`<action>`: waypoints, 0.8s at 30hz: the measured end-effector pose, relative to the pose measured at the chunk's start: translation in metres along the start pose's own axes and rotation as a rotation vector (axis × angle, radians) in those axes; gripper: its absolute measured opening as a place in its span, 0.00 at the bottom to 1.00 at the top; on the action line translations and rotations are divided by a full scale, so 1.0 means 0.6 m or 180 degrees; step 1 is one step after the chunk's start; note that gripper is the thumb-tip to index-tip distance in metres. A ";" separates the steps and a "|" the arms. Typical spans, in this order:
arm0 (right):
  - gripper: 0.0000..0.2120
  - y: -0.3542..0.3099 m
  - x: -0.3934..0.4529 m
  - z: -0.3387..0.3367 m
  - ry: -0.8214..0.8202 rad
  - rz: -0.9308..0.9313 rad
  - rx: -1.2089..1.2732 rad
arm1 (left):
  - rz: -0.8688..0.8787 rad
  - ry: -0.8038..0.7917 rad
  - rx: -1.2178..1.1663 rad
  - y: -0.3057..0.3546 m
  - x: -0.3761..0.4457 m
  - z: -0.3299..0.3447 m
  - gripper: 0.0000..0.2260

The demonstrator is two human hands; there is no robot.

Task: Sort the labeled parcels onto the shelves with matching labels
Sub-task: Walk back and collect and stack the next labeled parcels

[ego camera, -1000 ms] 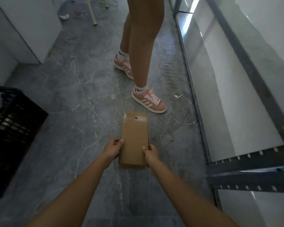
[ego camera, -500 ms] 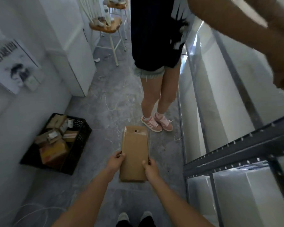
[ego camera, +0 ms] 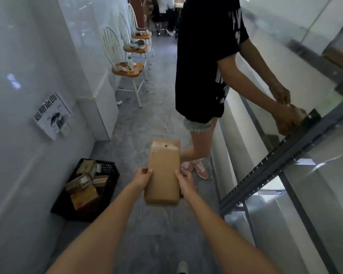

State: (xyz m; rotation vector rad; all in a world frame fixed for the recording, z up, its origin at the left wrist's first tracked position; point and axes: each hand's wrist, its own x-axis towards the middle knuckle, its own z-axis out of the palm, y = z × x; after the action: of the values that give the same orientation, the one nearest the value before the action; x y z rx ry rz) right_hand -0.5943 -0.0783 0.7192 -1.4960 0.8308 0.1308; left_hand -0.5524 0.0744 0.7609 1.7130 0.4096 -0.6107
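Note:
A long flat brown cardboard parcel (ego camera: 163,171) is held out in front of me at waist height, its plain side up; no label shows. My left hand (ego camera: 142,177) grips its left edge and my right hand (ego camera: 184,181) grips its right edge, near the end closest to me. A dark metal shelf rack (ego camera: 269,165) with pale boards runs along the right side. A black crate (ego camera: 107,186) on the floor at the lower left holds several more brown parcels (ego camera: 83,191).
Another person in a black shirt (ego camera: 204,62) stands just ahead, both hands on a parcel (ego camera: 294,113) at the shelf. White chairs (ego camera: 127,66) line the left wall. A poster (ego camera: 53,115) hangs on that wall. Grey floor runs between wall and rack.
My view has tilted up from the floor, so the crate, chairs and the other person's upper body came into sight. Both hands keep the same hold on the parcel.

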 end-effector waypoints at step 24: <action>0.38 -0.027 -0.059 -0.007 -0.0943 0.0194 0.0717 | 0.0390 -0.0030 0.0037 0.027 -0.061 -0.055 0.23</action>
State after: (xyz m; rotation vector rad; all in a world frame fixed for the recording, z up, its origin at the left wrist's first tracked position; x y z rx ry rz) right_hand -0.6125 -0.0694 0.7530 -1.2046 0.6293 0.2878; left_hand -0.5665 0.1046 0.8004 1.7318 0.2924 -0.5327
